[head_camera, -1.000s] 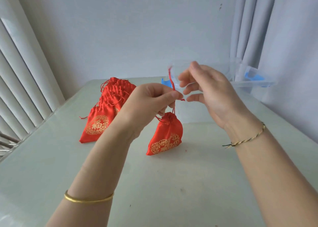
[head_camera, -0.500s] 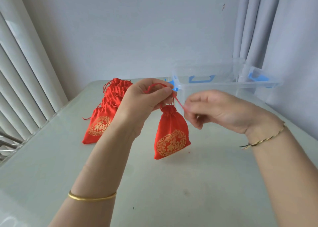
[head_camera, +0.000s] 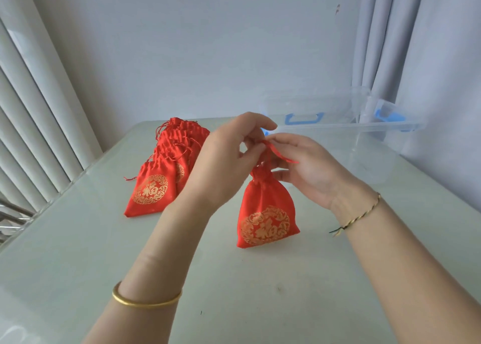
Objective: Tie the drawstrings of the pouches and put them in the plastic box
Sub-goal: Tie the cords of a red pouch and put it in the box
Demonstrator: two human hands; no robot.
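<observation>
Head view. One pouch [head_camera: 265,213] is in work over the middle of the table [head_camera: 234,304]. Half a second back the right hand [head_camera: 309,171] was drawn off to the right with the drawstring [head_camera: 279,153] stretched between the hands. Now it has closed back in, and its fingertips meet those of the left hand [head_camera: 229,156] just above the pouch neck. The cord has gone slack; a short loose end lies across the right fingers and pokes out to the right.

Judgement: one pull of the knot is done and the hands are regrouping for the next pass or a final snug. The tie is not finished.

Left hand: fingers curled, thumb and forefinger pinching the drawstring right above the gathered neck, taking the pouch's weight. Right hand: palm turned toward the camera, fingers half curled, tips nipping the same cord.

Pouch hangs with its long axis near upright: cinched neck up at the fingers, flat bottom down and swung a little to the right. The gold emblem faces the camera. Whether the bottom touches the table or hangs just clear cannot be told.

A pile [head_camera: 166,166] of more pouches lies to the left and farther back, necks pointing far. The box [head_camera: 364,131] stands open at far right; nothing red shows inside.
</observation>
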